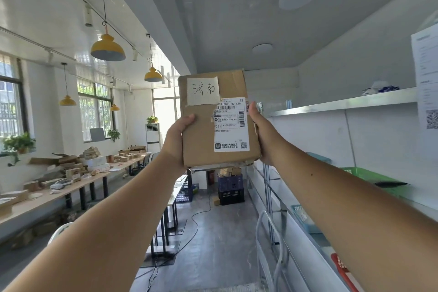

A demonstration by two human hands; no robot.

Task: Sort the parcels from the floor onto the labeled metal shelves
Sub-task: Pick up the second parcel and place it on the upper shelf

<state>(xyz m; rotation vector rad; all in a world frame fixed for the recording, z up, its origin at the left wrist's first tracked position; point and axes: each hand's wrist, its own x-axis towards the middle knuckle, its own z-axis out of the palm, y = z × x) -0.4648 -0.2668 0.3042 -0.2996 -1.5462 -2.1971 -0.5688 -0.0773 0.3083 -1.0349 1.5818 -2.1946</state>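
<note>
I hold a brown cardboard parcel (pixel 201 135) up at arm's length in front of me, its face towards the camera. A taped paper slip with two handwritten characters sits at its top left, and a white printed shipping label covers its right half. My left hand (pixel 176 140) grips the parcel's left edge. Along the right edge my right hand (pixel 259 133) holds it, thumb on the front. The metal shelves (pixel 341 103) run along the wall to my right, and the parcel is level with the upper shelf.
A green basket (pixel 369 175), a blue basket (pixel 302 217) and a red basket (pixel 341 265) sit on the lower shelves. Stacked dark crates (pixel 231 188) stand at the aisle's far end. Long tables with cardboard boxes (pixel 71 168) line the left wall. Cables trail across the floor (pixel 213 232).
</note>
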